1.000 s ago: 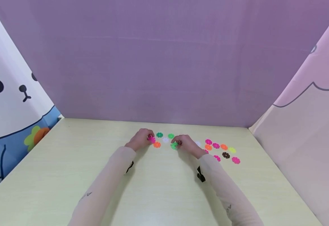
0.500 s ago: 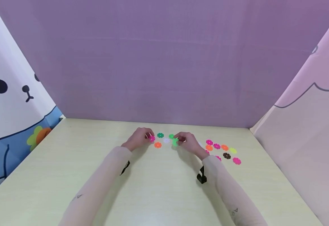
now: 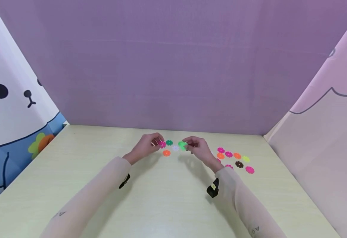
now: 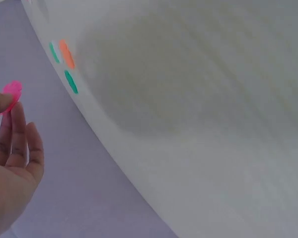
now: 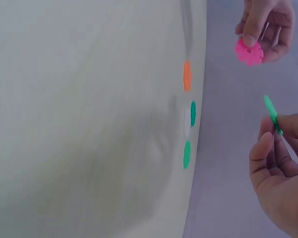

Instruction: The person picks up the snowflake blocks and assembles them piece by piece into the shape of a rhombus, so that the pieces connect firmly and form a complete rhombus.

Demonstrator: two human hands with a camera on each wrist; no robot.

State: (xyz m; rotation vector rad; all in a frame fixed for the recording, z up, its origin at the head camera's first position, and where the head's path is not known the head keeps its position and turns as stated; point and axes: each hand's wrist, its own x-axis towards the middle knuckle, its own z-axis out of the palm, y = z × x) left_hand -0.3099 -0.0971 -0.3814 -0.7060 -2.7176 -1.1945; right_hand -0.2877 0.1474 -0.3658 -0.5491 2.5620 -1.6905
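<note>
Between thumb and fingers, my left hand [image 3: 145,146] pinches a pink flower-shaped plastic disc [image 4: 12,91]. It is held up off the tabletop, its round face turned to the right wrist camera. Opposite it, my right hand [image 3: 201,150] pinches a bright green flower-shaped disc [image 5: 269,105], seen almost edge-on in the right wrist view. A short gap separates the two discs. On the table below lie a dark green disc [image 3: 169,142], a white disc [image 3: 175,148] and an orange disc [image 3: 166,153]. In the head view the held green disc overlaps another green one on the table.
To the right of my right hand, several loose discs lie scattered, among them a brown disc [image 3: 239,164], a yellow disc [image 3: 246,159] and a pink disc [image 3: 249,170]. A purple cloth wall [image 3: 173,72] rises behind the pale table [image 3: 167,205].
Both hands have risen from the tabletop with their discs. The green disc has come up from its place beside the white one, and my left forearm has swung outward to the left.
</note>
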